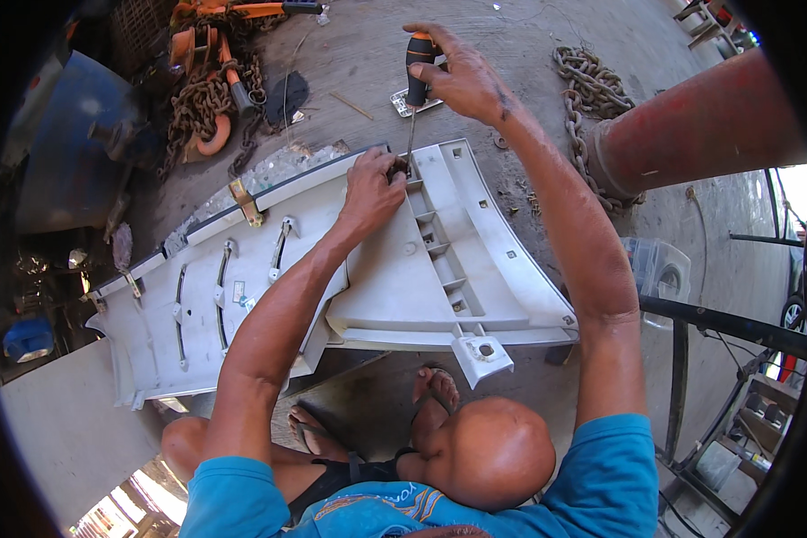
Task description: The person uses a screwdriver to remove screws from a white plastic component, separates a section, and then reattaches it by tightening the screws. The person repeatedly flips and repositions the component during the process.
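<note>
A large white plastic vehicle panel [381,291] lies inner face up in front of my knees, with ribs, small brackets and a row of square pockets. My right hand [462,79] is closed round the black and orange handle of a screwdriver [418,81]. The screwdriver stands almost upright, its shaft pointing down to the panel's far edge. Beside its tip, my left hand [374,190] rests on the panel with fingers curled at that edge. Whatever those fingers pinch is hidden, and so is the exact spot where the tip meets the panel.
Orange chain hoists with a hook [213,136] lie on the floor at far left. Beyond the panel is a small silvery tray [412,104]. At right stand a thick red pipe [690,121] with a chain [592,81], a clear plastic container [659,273] and a black metal frame [726,327].
</note>
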`<state>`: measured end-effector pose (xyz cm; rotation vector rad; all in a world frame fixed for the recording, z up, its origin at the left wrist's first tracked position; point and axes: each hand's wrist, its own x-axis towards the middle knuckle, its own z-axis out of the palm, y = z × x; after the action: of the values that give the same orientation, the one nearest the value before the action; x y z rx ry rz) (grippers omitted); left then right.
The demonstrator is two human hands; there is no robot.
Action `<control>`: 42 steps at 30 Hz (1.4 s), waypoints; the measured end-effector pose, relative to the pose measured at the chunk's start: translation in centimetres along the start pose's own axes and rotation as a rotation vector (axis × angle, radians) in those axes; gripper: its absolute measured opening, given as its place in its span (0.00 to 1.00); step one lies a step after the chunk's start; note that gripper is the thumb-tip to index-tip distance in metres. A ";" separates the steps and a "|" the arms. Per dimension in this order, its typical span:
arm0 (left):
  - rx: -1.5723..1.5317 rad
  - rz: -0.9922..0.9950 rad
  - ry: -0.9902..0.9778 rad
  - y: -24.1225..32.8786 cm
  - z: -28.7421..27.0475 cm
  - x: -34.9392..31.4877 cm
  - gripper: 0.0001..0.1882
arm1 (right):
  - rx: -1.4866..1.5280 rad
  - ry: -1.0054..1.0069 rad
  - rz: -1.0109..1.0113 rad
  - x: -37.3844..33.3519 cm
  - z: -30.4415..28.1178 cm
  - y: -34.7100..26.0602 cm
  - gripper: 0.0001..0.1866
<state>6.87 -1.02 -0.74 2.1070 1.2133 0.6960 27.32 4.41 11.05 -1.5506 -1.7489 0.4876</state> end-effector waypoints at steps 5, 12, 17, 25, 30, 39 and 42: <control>-0.077 0.025 -0.047 0.0 -0.3 0.0 0.14 | -0.119 0.004 -0.050 0.7 0.3 0.3 0.28; -0.094 -0.001 -0.015 0.6 0.0 0.3 0.14 | -0.515 -0.011 -0.333 2.4 -0.9 0.3 0.28; -0.133 -0.073 -0.011 0.8 -0.1 0.8 0.18 | -0.360 0.025 -0.157 2.1 -0.9 -1.5 0.28; -0.051 -0.055 -0.002 1.4 0.7 1.3 0.17 | -0.330 -0.039 -0.304 3.6 -1.5 0.0 0.24; -0.017 -0.069 -0.010 0.6 0.1 0.7 0.16 | -0.413 -0.186 -0.155 2.8 -1.8 -2.6 0.27; -0.005 -0.013 0.002 0.2 0.6 1.0 0.16 | -0.389 -0.193 -0.196 3.8 -2.0 -1.6 0.33; 0.005 -0.041 -0.031 0.3 0.1 0.9 0.16 | -0.550 -0.222 -0.136 3.5 -2.4 -2.9 0.32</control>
<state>7.50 -0.40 -0.48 2.0838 1.2393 0.6403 27.10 6.75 15.67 -1.7751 -2.2773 0.1110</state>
